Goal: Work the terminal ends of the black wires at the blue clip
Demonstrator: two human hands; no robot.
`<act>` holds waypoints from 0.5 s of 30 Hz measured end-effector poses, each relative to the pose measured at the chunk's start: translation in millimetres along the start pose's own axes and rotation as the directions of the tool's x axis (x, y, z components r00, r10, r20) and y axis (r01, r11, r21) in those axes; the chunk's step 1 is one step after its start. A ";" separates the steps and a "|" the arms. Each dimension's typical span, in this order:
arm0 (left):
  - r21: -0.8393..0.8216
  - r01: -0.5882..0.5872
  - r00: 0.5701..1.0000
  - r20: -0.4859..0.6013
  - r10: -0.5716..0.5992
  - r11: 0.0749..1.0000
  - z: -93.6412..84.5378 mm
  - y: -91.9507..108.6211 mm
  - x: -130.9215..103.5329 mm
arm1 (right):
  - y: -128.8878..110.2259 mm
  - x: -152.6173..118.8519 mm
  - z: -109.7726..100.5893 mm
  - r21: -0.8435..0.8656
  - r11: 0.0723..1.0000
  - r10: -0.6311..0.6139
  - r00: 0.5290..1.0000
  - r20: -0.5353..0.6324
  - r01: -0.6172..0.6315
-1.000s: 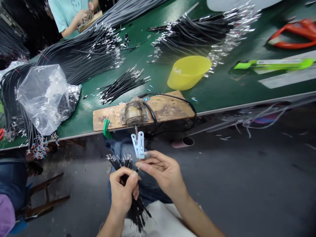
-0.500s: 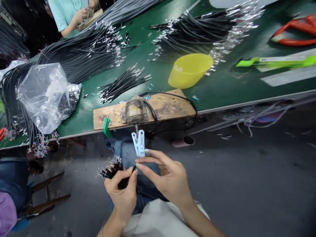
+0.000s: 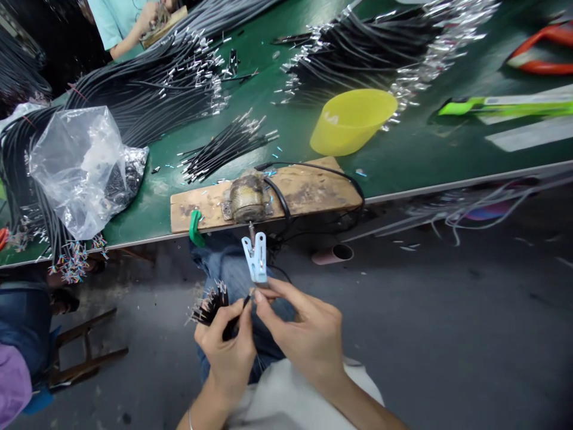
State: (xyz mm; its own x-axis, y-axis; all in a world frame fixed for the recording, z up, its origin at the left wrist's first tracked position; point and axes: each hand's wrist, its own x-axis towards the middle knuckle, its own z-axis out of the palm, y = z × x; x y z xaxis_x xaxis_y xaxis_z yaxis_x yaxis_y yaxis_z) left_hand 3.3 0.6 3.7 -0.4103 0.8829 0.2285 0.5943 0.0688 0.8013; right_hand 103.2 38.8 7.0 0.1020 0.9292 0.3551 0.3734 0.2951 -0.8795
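My left hand [image 3: 228, 343] is closed round a bundle of short black cables [image 3: 210, 306], whose stripped wire ends fan out to the left. Between its thumb and forefinger one cable [image 3: 246, 300] sticks up toward the right. My right hand [image 3: 301, 325] pinches the tip of that cable with thumb and fingers; the tip itself is mostly hidden. Just above these fingertips hangs a light blue clothespin [image 3: 255, 257], fixed to the shaft of a small motor [image 3: 248, 200]. The motor sits on a wooden board [image 3: 308, 186] at the table edge.
On the green table [image 3: 416, 161] lie a small pile of black cables [image 3: 228, 148], larger cable bundles [image 3: 358, 54], a plastic bag [image 3: 76, 167] and a yellow ring-shaped container [image 3: 353, 122]. A green clamp [image 3: 196, 228] grips the board. Another person's arm [image 3: 129, 39] is at the far left.
Both hands have moved slightly right in the picture, still at the same cable tip below the clothespin. The camera view has shifted a little.
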 end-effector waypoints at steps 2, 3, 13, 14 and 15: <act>-0.102 0.115 0.991 0.078 -0.107 0.988 -1.6 -1.6 1.6 | 1.8 -1.2 0.7 0.105 0.991 0.086 0.996 0.013 -0.087; -0.148 0.174 0.981 0.113 -0.158 0.974 -2.3 -2.5 2.6 | 3.5 -1.3 1.2 0.184 0.972 0.143 0.989 0.041 -0.148; -0.377 0.489 0.850 0.410 -0.331 0.787 -4.9 -5.5 5.6 | 31.4 7.1 7.3 0.548 0.706 0.236 0.879 0.415 -0.448; -0.376 0.494 0.846 0.414 -0.334 0.784 -4.8 -5.3 6.1 | 30.5 8.0 7.1 0.528 0.755 0.177 0.896 0.408 -0.389; -0.378 0.499 0.844 0.417 -0.338 0.780 -4.4 -5.5 6.5 | 29.0 8.7 6.9 0.502 0.802 0.118 0.909 0.399 -0.324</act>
State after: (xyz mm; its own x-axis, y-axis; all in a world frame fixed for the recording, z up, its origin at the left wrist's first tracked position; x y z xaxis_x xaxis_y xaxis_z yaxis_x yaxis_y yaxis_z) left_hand -5.7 3.9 3.2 -0.2585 0.9155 -0.3082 -0.0021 0.3185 0.9479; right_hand 108.5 57.0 -17.6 -0.2310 0.9685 0.0929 -0.1961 0.0472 -0.9795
